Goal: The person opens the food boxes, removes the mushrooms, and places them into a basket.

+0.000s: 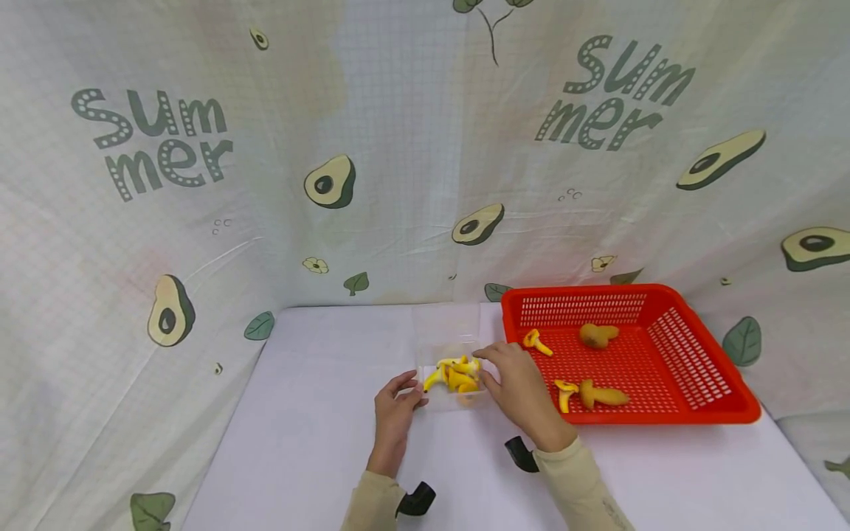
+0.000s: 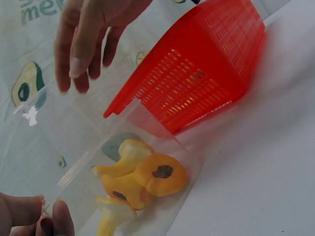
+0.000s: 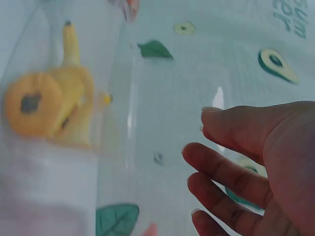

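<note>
The clear box (image 2: 152,122) of yellow mushrooms (image 1: 458,376) lies between the left hand (image 1: 394,414), nearer and pinching its edge, and the right hand (image 1: 521,389), empty and relaxed, its folded-back lid (image 1: 446,323) extending away from them both.

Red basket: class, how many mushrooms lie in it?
4 in the red basket: a yellow chanterelle, back left, a brown mushroom right of it; in front, another yellow chanterelle, another brown mushroom right of it. The near wall may hide more.
</note>
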The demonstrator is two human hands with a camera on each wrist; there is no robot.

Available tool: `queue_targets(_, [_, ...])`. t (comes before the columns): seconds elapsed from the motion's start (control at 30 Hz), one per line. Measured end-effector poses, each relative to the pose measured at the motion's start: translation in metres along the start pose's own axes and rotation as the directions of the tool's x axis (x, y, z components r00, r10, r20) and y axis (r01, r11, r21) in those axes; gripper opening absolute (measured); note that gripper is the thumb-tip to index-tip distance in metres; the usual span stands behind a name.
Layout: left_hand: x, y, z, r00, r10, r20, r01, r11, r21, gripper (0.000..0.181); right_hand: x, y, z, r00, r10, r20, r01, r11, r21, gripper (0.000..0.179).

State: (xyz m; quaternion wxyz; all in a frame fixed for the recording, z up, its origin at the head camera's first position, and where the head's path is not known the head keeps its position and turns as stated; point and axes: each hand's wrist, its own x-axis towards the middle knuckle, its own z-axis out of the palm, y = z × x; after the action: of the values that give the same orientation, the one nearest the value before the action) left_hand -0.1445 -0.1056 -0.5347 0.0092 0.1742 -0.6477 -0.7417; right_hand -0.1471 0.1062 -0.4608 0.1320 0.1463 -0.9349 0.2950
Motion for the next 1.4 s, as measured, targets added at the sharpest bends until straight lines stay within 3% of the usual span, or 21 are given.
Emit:
queue_targets(0.2, [0.001,-0.003,0.000,1.000,0.003,0.021,-0.003,1.000,-0.019,0.038,0.015,-0.014,0.028,0.992,-0.027,0.126,0.027,1.000,0.004,0.027])
queue_targets(0.37, [0.001,-0.003,0.000,0.999,0.017,0.042,-0.016,0.999,-0.033,0.039,0.025,-0.015,0.045,0.985,-0.031,0.171,0.037,0.999,-0.029,0.026])
queue_targets(0.7, [-0.001,-0.001,0.001,0.999,0.014,0.037,-0.013,1.000,-0.025,0.038,0.037,-0.011,0.067,0.980,-0.035,0.196,0.058,0.992,-0.114,0.021])
queue_targets(0.93, [0.001,-0.001,0.002,0.999,0.011,0.046,-0.010,1.000,-0.029,0.040,0.043,-0.018,0.071,0.969,0.000,0.245,0.044,0.984,-0.174,0.018])
queue_targets(1.17, [0.002,-0.001,0.001,0.999,0.017,0.043,-0.015,0.999,-0.037,0.040,0.048,-0.018,0.081,0.974,-0.003,0.224,0.060,0.968,-0.246,0.013])
queue_targets(1.4, [0.002,-0.001,-0.002,0.999,0.016,0.033,-0.015,0.999,-0.045,0.040,0.051,-0.019,0.090,0.978,0.002,0.209,0.051,0.968,-0.246,0.014])
